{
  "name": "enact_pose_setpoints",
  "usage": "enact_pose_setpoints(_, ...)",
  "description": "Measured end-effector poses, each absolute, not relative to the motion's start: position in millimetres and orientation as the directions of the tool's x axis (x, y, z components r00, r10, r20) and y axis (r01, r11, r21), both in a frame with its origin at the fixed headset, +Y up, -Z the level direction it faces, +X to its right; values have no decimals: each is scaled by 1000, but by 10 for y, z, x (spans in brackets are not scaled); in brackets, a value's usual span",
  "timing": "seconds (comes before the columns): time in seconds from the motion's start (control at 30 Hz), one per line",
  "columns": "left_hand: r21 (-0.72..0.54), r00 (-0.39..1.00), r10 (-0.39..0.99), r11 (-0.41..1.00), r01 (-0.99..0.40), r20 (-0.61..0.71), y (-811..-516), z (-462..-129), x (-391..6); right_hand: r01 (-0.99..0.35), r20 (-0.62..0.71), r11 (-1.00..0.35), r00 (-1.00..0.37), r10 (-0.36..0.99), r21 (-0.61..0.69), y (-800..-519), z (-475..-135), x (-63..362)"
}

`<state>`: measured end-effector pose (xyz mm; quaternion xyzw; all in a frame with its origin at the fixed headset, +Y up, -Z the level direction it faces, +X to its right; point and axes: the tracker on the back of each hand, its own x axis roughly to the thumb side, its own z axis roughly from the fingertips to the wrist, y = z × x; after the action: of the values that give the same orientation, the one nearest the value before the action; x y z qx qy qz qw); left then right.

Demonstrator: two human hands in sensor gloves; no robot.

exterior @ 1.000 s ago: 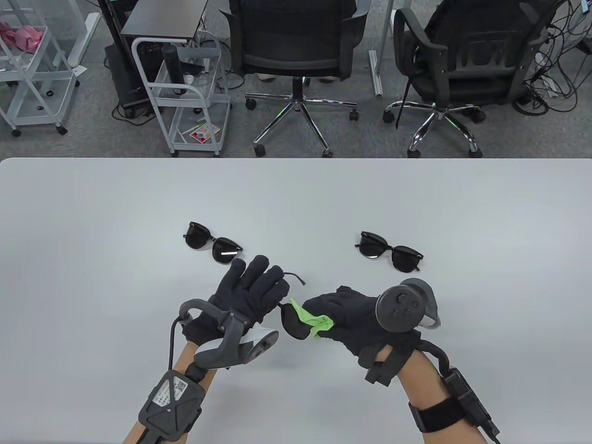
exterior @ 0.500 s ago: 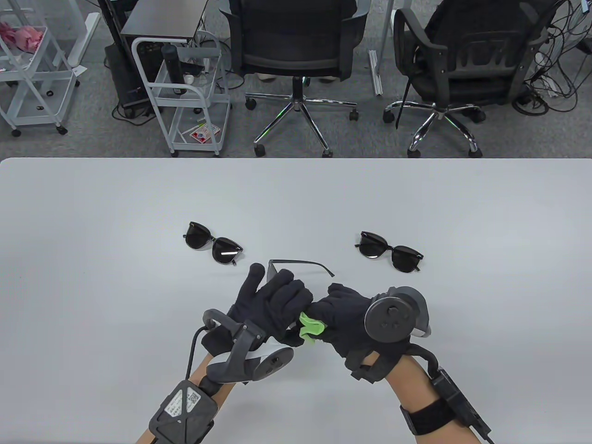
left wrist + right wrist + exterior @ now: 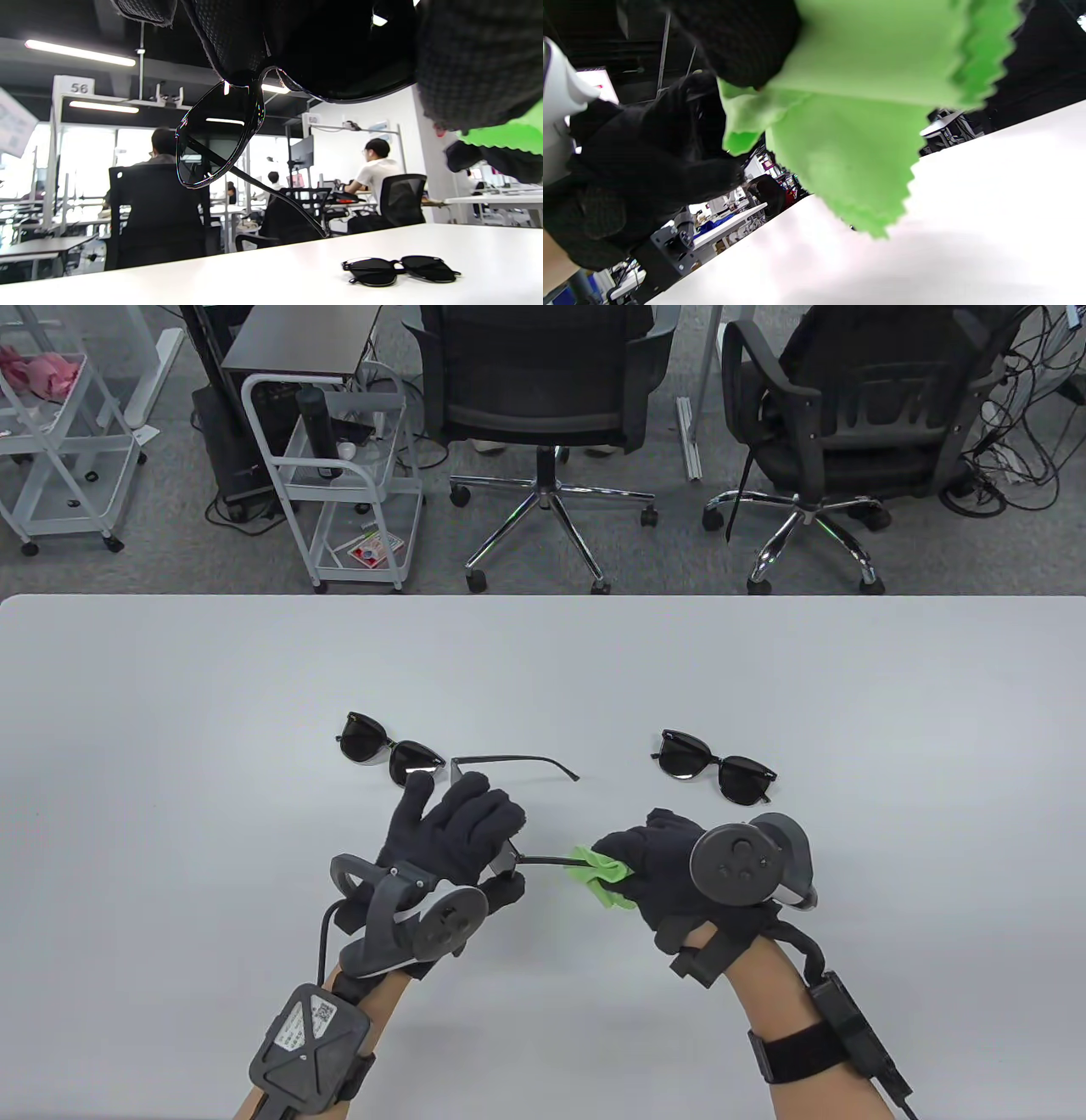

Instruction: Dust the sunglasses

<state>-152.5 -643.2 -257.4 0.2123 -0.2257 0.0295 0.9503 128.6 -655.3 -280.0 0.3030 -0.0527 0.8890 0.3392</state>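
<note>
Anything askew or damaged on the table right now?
Nothing stands out. Two folded sunglasses lie flat on the table, apart; the left hand holds an unfolded pair while the right hand wipes its arm with the green cloth.

White surface (image 3: 764,661); two folded black sunglasses lie on it, left pair (image 3: 391,760), right pair (image 3: 718,776), well apart.
</note>
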Motion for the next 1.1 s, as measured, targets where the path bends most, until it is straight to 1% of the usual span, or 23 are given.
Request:
enact_pose_setpoints(0.1, 392, 894, -41, 907, -154, 447, -6435, -2552, -1505, -687, 541, -711, -545, 640, 149, -6612, -2831, 1332)
enact_pose_setpoints(0.17, 422, 891, -73, 896, -139, 448, -6404, -2522, -1470, -689, 527, -705, -540, 656, 171, -6648, -2843, 1345)
enact_pose_setpoints(0.2, 435, 890, -85, 890, -134, 448, -6387, -2507, -1462, -708, 525, -681, -514, 678, 186, -6662, -2841, 1351)
enact_pose_setpoints(0.3, 438, 885, -75, 886, -152, 459, -6370, -2471, -1442, -728, 524, -659, -492, 695, 190, -6649, -2820, 1340)
enact_pose_setpoints(0.47, 485, 849, -195, 871, -80, 491, -6402, -2360, -1215, -659, 590, -721, -500, 634, 216, -6596, -2743, 1067)
enact_pose_setpoints(0.53, 516, 829, -259, 856, -41, 496, -6420, -2316, -1126, -670, 598, -702, -468, 650, 239, -6581, -2717, 983)
enact_pose_setpoints(0.6, 526, 813, -288, 850, -26, 506, -6443, -2294, -1068, -684, 598, -682, -440, 669, 260, -6574, -2695, 937)
enact_pose_setpoints(0.77, 495, 809, -285, 869, -8, 514, -6515, -2339, -1042, -649, 604, -716, -470, 643, 257, -6587, -2701, 919)
enact_pose_setpoints(0.87, 481, 819, -260, 876, -22, 512, -6496, -2371, -1064, -625, 615, -748, -505, 605, 223, -6556, -2720, 936)
enact_pose_setpoints(1.0, 475, 855, -220, 879, -35, 470, -6456, -2440, -1222, -609, 586, -770, -560, 586, 189, -6572, -2783, 1091)
enact_pose_setpoints(1.1, 453, 882, -167, 890, -57, 440, -6449, -2507, -1387, -643, 548, -741, -557, 624, 191, -6601, -2823, 1254)
